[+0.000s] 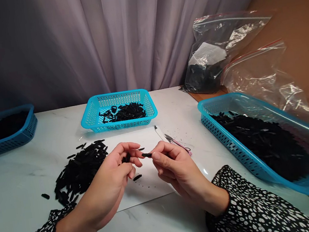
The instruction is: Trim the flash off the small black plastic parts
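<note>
Between the thumb and forefinger of my right hand [178, 166] a small, narrow black strip [146, 154] is pinched, its free end pointing left toward the other hand. My left hand [113, 178] has its fingers curled around a few black pieces [126, 158], partly hidden by the fingers. Both hands hover over a white sheet of paper [143, 195]. A loose black piece [137, 177] lies on the paper beneath them. To the left, partly behind my left forearm, is a heap of similar black pieces [82, 167].
A blue basket [120, 125] with black pieces stands at the back. Larger blue baskets are at left [15, 140] and right [234, 146], both with dark contents. Pink-handled scissors [177, 142] and a white-handled blade [159, 132] lie near my right hand. Clear zip bags [210, 61] stand at the back right.
</note>
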Tool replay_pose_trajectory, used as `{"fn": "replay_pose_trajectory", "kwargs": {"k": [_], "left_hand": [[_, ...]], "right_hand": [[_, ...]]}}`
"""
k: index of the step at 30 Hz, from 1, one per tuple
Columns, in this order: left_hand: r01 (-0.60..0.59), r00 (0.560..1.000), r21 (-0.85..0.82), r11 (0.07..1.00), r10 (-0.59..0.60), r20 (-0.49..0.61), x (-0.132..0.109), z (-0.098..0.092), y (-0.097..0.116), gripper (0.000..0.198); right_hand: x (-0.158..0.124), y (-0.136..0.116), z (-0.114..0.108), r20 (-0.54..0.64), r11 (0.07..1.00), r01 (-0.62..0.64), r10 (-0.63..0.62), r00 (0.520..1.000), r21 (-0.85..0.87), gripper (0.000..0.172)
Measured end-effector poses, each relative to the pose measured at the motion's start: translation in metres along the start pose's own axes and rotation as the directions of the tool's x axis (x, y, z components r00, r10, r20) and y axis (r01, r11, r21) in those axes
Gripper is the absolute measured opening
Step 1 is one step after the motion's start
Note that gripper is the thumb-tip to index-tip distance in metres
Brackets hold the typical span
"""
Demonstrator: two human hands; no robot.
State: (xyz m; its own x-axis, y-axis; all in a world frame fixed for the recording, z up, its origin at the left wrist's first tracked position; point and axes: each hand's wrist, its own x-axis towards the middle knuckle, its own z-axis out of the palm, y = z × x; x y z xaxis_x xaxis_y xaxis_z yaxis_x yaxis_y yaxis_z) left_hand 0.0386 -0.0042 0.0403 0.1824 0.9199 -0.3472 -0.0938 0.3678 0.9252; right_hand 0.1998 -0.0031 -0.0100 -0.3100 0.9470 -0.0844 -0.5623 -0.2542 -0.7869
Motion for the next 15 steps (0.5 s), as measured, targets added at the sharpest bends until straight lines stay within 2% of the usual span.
{"fn": "replay_pose_trajectory", "kwargs": {"k": [4,8,10,13,15], "left_hand": [[0.030,1.000,0.010,1.000,-0.030,0.008,0.0003,0.0032,0.0012,0.028],[0.010,0.998,0.099,0.995,-0.017,0.066,-0.0005,0.0025,0.0005,0.036],[-0.015,0.995,0.147,0.989,0.001,0.097,-0.0003,0.0007,-0.0010,0.035],[-0.018,0.990,0.188,0.982,-0.008,0.138,0.0000,-0.0010,-0.0032,0.036],[0.011,0.985,0.193,0.981,-0.044,0.167,-0.0005,-0.0011,-0.0042,0.042]], "right_hand": [[-0.0001,-0.0014,0.0007,0.016,1.000,0.004,-0.004,1.000,0.029,0.024],[-0.0009,-0.0031,0.0003,0.014,0.996,-0.001,0.000,1.000,0.084,0.020],[-0.0003,-0.0023,-0.0006,-0.007,1.000,0.000,0.000,1.000,0.025,0.022],[0.0019,0.0006,-0.0022,-0.055,0.985,0.027,-0.036,0.998,-0.171,0.027],[0.0036,0.0027,-0.0034,-0.034,0.955,0.059,-0.072,0.997,-0.291,0.026]]}}
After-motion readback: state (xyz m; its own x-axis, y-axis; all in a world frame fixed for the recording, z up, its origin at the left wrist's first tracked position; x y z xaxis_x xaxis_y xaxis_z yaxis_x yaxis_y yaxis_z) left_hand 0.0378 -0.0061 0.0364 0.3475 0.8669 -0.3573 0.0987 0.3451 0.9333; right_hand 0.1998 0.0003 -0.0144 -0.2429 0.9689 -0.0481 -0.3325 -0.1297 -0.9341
